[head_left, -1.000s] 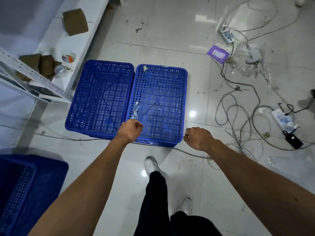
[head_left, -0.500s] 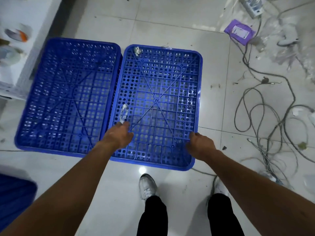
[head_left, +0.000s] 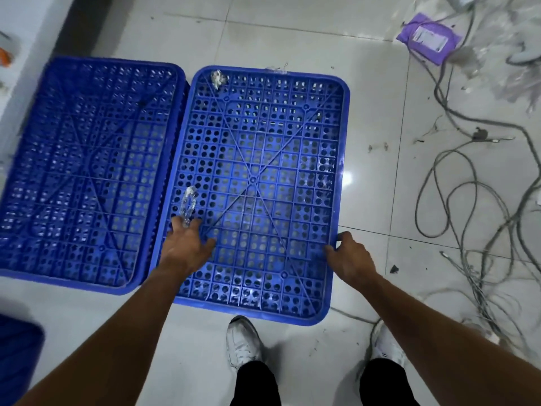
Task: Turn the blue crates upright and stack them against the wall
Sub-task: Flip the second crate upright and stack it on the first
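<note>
From the head camera, both bare forearms reach forward and down to one blue crate (head_left: 257,183) lying upside down on the pale tiled floor (head_left: 292,45), its perforated, ribbed underside facing up. The left hand (head_left: 187,247) lies palm-down on that underside near the crate's left edge, arm nearly straight, fingers spread apart and pressed flat against the grid rather than clamped on anything. Just beyond its fingertips a scrap of clear plastic wrap (head_left: 188,205) lies on the grid, touching or almost touching them. The right hand (head_left: 349,257) is at the opposite long side, wrist angled inward, thumb on top of the underside and fingers curled over the right rim, gripping it. To the outside of the left hand a second blue crate (head_left: 85,171) lies side by side with the first, long edges touching or nearly so; it is blurred, so whether it is upright or inverted cannot be told. A crumpled bit of foil-like wrap (head_left: 218,79) sits at the far left corner of the held crate, well ahead of the left hand. Beyond the right hand's outer side, grey cables (head_left: 468,206) sprawl over the tiles, with a purple packet (head_left: 429,41) farther off. Under the arms stand two white shoes (head_left: 243,341) below black trouser legs.
</note>
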Demonstrator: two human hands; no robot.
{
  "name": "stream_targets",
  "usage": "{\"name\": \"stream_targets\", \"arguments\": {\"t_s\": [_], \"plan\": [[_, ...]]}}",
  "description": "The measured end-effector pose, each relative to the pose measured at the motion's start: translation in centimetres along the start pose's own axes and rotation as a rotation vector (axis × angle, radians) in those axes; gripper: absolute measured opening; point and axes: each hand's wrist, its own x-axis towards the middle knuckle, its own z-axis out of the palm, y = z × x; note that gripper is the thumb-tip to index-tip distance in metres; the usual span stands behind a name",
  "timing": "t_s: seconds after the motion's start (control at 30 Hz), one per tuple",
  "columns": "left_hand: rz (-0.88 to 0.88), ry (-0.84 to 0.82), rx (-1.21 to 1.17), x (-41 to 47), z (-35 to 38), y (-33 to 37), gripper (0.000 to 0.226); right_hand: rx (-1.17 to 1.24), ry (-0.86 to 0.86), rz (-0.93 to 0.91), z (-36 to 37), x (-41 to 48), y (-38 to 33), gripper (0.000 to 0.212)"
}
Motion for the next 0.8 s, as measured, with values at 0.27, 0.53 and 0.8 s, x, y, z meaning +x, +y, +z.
{"name": "stream_targets", "arguments": {"t_s": [0.27,0.53,0.8], "plan": [[0.026,-0.045,-0.017,-1.7,0.1,1.7,0.072,-0.055,0.01,0.032,-1.0,1.0,1.9,0.031],[0.232,-0.057,0.11,-5.4,2.4,10.1,0.069,-0.103,0.081,0.204,-8.0,1.8,8.7,0.039],[0.473,0.046,0.18,-6.9,4.6,14.2,0.051,-0.152,0.127,0.29,-11.8,1.4,14.9,0.035]]}}
